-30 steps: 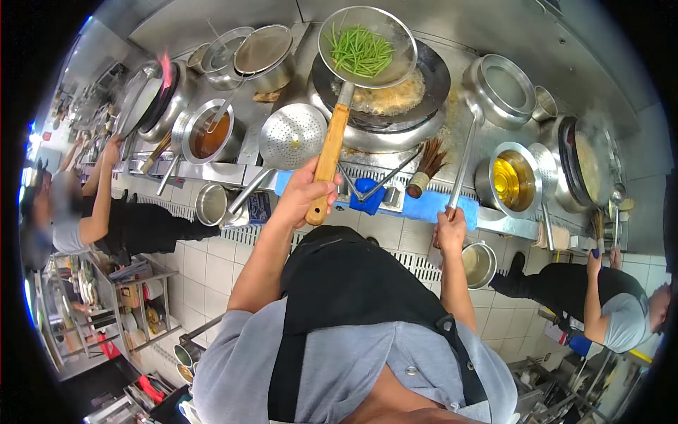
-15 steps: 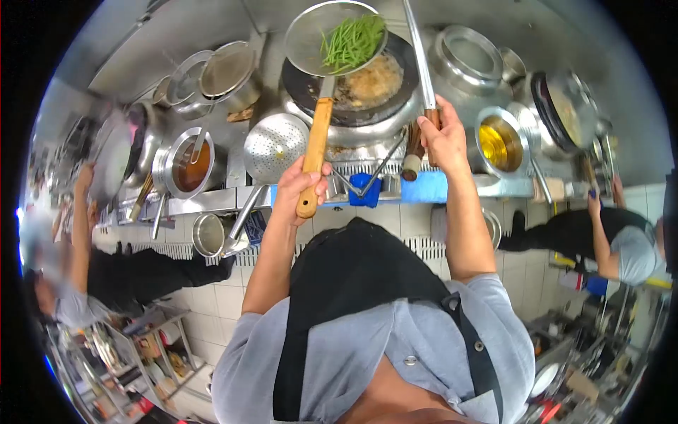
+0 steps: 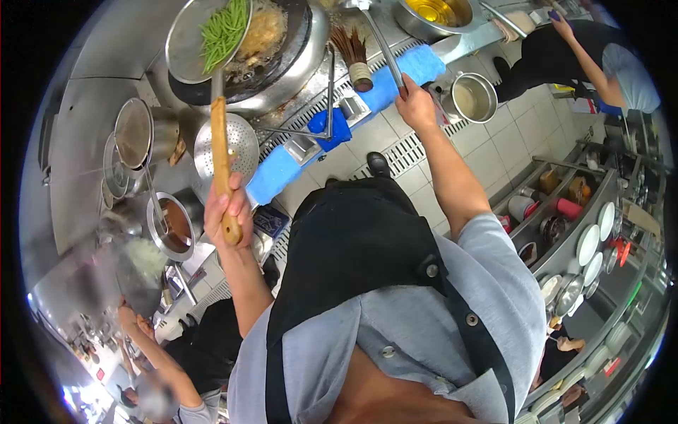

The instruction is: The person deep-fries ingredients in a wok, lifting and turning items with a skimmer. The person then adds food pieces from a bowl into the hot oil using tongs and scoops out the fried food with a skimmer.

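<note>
Though beyond left fingers (image 3: 236, 203) tight round the strainer handle (image 3: 220, 138), green beans (image 3: 224, 34) in mesh (image 3: 185, 44).

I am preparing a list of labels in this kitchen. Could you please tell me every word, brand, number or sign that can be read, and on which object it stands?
No text can be read with certainty.
Dark blue package: pale marks, too small and blurred to read.
Strainer: no lettering visible on its wooden handle.
Ladle: no lettering visible.
Black apron: no lettering visible.
</note>
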`<state>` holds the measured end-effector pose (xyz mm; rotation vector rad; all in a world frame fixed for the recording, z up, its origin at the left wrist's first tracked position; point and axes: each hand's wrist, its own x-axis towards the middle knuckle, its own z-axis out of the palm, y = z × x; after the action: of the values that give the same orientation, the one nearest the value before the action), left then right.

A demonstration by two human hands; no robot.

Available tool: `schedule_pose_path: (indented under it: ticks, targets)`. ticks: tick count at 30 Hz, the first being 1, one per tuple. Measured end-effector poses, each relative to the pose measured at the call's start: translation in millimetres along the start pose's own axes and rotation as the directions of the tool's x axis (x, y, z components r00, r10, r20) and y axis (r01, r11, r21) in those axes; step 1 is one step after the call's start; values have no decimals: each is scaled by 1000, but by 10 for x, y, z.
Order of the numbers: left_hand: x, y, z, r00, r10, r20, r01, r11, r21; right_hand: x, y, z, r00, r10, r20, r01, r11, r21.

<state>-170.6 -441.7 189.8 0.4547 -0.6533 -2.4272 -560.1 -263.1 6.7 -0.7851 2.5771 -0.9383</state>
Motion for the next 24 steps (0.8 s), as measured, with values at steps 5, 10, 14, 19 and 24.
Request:
schedule_pose_path:
  ticks: [5, 10, 14, 19, 24]
  targets:
    - [30, -92, 212, 998, 40, -42, -40, 999, 15, -168, 858, 374, 969, 245, -23, -163, 709, 686]
    - [95, -245, 472, 977, 66, -203, -46, 993, 105, -506, 1718, 1634, 733, 416, 538, -668, 588, 455]
    - [187, -400, 666, 948, 107, -299, -48, 980, 195, -4, 1394, 2288, 625, 451, 637, -779, 307, 546]
    - [158, -462, 846, 915, 148, -375, -54, 966, 251, 125, 1539, 2415, 555, 221, 802, -787, -172, 593]
    - [65, -419, 780, 926, 171, -336, -89, 965, 245, -264, 1513, 2176, 370, -188, 910, -928, -28, 371]
